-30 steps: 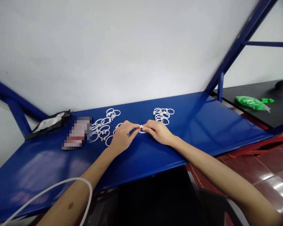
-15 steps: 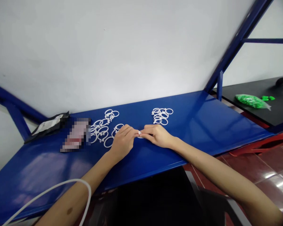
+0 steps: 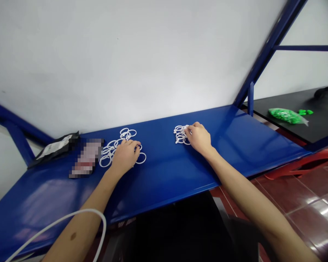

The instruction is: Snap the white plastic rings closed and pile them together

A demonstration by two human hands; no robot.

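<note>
Head view: where do the hands stand relative to the rings?

The left hand (image 3: 125, 156), palm down with fingers loosely curled, lies over the left rings (image 3: 109, 147); these show on either side of it and beyond it. The right hand (image 3: 199, 138) meets the near right edge of the right rings (image 3: 180, 135), its thumb and fingertips drawn narrow.

Does either hand hold a ring?

One cannot tell: the left hand's own back hides its underside, and the right fingertips merge with the white loops.

Why two groups?

Each lies under or beside one hand, presumably to keep the groups apart and within easy reach. The rings overlap on the table (image 3: 166, 174), probably because they are thin and loosely laid.

And the packet (image 3: 85, 156) and pouch (image 3: 50, 150)?

Both lie to the left of the left hand, perhaps set there to leave room between the hands.
</note>
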